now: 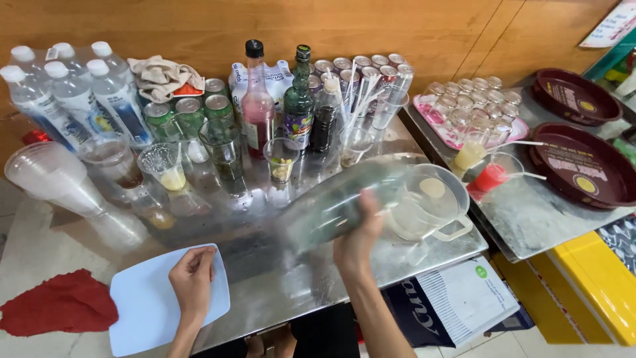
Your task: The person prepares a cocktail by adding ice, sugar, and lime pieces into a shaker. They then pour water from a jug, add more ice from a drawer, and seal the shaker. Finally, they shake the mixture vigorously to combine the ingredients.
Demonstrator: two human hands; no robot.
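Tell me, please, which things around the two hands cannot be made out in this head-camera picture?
- Bottle in the right hand: motion-blurred, contents unclear.
- Left hand on the white board: fingers curled, anything beneath them hidden.
- Clear jug: near side partly behind the bottle.
- Cans at the back: partly hidden by straws.

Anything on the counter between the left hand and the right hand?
Head view: only bare metal counter between the left hand on the white board and the right hand gripping the blurred bottle.

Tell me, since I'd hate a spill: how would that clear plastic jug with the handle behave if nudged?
The clear plastic jug looks thin-walled and nearly empty, so probably light and easy to slide on the shiny metal table. Its wide base suggests it won't tip readily. The right hand tilts a blurred bottle beside it.
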